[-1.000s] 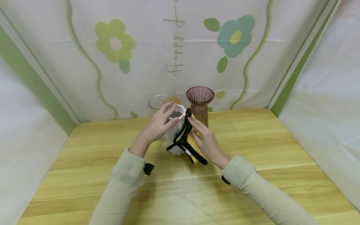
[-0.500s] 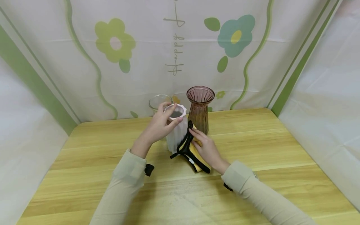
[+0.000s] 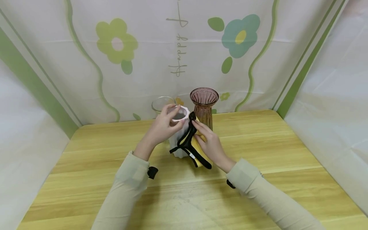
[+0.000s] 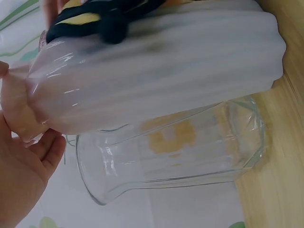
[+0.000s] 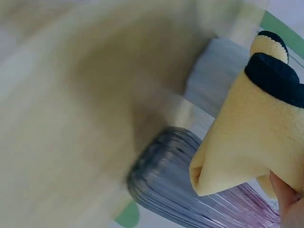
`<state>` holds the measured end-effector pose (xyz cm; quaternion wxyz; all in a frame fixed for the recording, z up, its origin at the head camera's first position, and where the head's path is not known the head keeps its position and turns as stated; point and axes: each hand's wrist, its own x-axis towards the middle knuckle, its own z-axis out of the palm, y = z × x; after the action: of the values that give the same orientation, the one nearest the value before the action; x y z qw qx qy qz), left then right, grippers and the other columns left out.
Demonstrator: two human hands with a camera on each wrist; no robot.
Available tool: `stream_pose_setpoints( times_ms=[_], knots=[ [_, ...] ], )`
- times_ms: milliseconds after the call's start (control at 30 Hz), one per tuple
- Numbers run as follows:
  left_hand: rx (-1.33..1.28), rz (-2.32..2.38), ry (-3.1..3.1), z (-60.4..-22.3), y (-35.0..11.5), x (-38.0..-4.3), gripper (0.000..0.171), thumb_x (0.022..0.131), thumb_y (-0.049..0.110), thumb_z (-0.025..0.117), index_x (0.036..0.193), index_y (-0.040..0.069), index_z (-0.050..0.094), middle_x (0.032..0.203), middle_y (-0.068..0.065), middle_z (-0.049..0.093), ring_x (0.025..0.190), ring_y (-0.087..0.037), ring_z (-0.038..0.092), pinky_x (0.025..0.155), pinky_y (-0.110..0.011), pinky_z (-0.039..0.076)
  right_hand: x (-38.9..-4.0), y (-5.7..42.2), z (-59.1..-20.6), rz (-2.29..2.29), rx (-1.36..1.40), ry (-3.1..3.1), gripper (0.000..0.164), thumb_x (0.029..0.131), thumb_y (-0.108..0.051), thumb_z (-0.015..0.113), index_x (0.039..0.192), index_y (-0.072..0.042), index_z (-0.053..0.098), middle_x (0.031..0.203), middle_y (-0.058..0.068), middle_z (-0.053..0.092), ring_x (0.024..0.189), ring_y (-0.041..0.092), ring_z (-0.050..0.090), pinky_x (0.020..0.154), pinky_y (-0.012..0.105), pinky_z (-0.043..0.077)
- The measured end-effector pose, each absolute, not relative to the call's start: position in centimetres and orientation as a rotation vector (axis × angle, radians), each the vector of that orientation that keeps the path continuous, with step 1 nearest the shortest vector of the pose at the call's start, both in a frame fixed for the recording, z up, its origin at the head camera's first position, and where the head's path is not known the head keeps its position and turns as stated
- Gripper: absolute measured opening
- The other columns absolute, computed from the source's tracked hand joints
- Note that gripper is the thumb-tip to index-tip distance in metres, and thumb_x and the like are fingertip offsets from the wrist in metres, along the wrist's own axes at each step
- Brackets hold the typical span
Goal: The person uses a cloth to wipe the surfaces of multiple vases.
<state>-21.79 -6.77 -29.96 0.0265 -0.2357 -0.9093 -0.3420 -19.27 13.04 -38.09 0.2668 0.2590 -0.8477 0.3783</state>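
A white fluted vase (image 3: pixel 176 140) stands upright on the wooden table. My left hand (image 3: pixel 164 126) grips its rim, thumb and fingers spread round the near and left side of the mouth. In the left wrist view the pale, glossy vase (image 4: pixel 156 71) fills the upper part, fingers at its neck. My right hand (image 3: pixel 211 143) pinches a folded yellow cloth with black edging (image 3: pixel 188 142) against the vase's right side. The right wrist view shows the cloth's fuzzy yellow face (image 5: pixel 251 128) with the thumb on it.
Behind the white vase stands a clear glass vase (image 4: pixel 166 152). A purple-brown ribbed glass vase (image 3: pixel 204 108) stands behind and to the right, near the back edge of the table (image 3: pixel 276 153). A printed curtain (image 3: pixel 155 48) hangs behind.
The right hand and cloth slid down the vase's side, then back up to about where they were a second ago. The left hand stays at the rim.
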Motion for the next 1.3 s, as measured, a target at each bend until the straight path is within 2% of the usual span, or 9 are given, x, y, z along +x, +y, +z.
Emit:
stream_pose_setpoints(
  times_ms=[300, 467, 533, 700, 800, 1000, 1300],
  knots=[
    [-0.750, -1.103, -2.788, -30.4, -6.9, -22.0, 0.065, 0.094, 0.036, 0.050, 0.151, 0.015, 0.027, 0.157, -0.007, 0.023, 0.109, -0.025, 0.063, 0.091, -0.035, 0.055, -19.3, 12.7, -37.6, 1.053, 0.687, -2.310, 0.050, 0.087, 0.004, 0.063, 0.136, -0.002, 0.052, 0.137, 0.019, 0.054, 0.120, 0.033, 0.058, 0.092, 0.036, 0.053],
    [-0.754, -1.130, -2.743, -30.7, -6.9, -22.1, 0.068, 0.094, 0.039, 0.053, 0.151, 0.012, 0.028, 0.155, -0.017, 0.019, 0.107, -0.027, 0.063, 0.089, -0.034, 0.056, -19.1, 12.8, -39.0, 1.072, 0.661, -2.359, 0.051, 0.088, 0.003, 0.063, 0.137, -0.002, 0.051, 0.136, 0.020, 0.054, 0.121, 0.034, 0.057, 0.095, 0.039, 0.052],
    [-0.752, -1.139, -2.735, -30.8, -6.8, -22.2, 0.069, 0.094, 0.041, 0.055, 0.151, 0.012, 0.028, 0.154, -0.020, 0.018, 0.107, -0.029, 0.063, 0.088, -0.034, 0.056, -19.1, 13.0, -39.6, 1.068, 0.650, -2.404, 0.051, 0.088, 0.002, 0.063, 0.137, -0.003, 0.051, 0.137, 0.019, 0.054, 0.120, 0.034, 0.057, 0.094, 0.039, 0.052],
    [-0.744, -1.136, -2.751, -30.7, -6.8, -22.1, 0.070, 0.095, 0.043, 0.054, 0.152, 0.012, 0.026, 0.153, -0.016, 0.021, 0.105, -0.030, 0.065, 0.089, -0.035, 0.056, -18.8, 13.4, -41.0, 1.017, 0.633, -2.504, 0.051, 0.088, 0.000, 0.064, 0.138, -0.007, 0.052, 0.138, 0.018, 0.053, 0.112, 0.033, 0.063, 0.086, 0.039, 0.056],
    [-0.743, -1.107, -2.758, -30.6, -6.8, -22.1, 0.069, 0.096, 0.042, 0.053, 0.152, 0.012, 0.026, 0.153, -0.015, 0.023, 0.101, -0.028, 0.067, 0.088, -0.037, 0.055, -18.8, 13.4, -41.2, 1.012, 0.637, -2.498, 0.050, 0.088, -0.001, 0.064, 0.137, -0.007, 0.052, 0.137, 0.018, 0.054, 0.112, 0.033, 0.062, 0.086, 0.039, 0.056],
    [-0.756, -1.065, -2.770, -30.4, -6.9, -22.0, 0.067, 0.097, 0.041, 0.051, 0.151, 0.010, 0.027, 0.152, -0.016, 0.025, 0.101, -0.027, 0.066, 0.088, -0.036, 0.056, -19.1, 13.1, -39.9, 1.063, 0.647, -2.406, 0.051, 0.088, 0.002, 0.063, 0.137, -0.003, 0.051, 0.138, 0.018, 0.053, 0.123, 0.034, 0.056, 0.096, 0.040, 0.051],
    [-0.798, -1.087, -2.810, -29.9, -7.2, -21.8, 0.064, 0.099, 0.040, 0.047, 0.151, 0.011, 0.025, 0.157, -0.013, 0.020, 0.118, -0.033, 0.058, 0.098, -0.043, 0.051, -19.3, 12.6, -37.6, 1.062, 0.686, -2.286, 0.051, 0.086, 0.004, 0.064, 0.136, -0.001, 0.052, 0.138, 0.018, 0.053, 0.125, 0.032, 0.054, 0.098, 0.039, 0.050]
  ],
)
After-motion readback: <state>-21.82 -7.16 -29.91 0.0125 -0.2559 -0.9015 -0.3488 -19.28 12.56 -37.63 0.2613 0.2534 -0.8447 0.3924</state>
